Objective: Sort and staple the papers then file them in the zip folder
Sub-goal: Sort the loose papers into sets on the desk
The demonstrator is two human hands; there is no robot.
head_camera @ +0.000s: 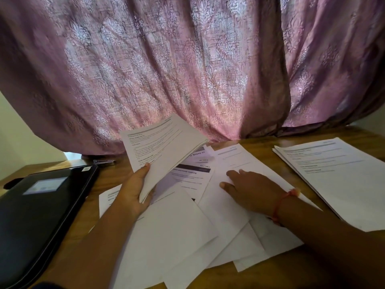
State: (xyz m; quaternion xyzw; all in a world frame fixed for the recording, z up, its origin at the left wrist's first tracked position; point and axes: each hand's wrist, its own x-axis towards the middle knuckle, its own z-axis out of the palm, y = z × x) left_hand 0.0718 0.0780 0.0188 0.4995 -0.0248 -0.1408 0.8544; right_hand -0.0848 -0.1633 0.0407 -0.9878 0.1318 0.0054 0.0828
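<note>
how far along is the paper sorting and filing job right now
Early. Done: one neat stack set aside at right. In hand: the left hand holds a sorted bundle while the right hand rests flat on the loose sheets. Left: finish sorting, staple with the stapler, fill the shut zip folder.

The black folder [41, 207] runs off the left edge — the stapler [104, 162] behind it shows only partly, blurred.
</note>
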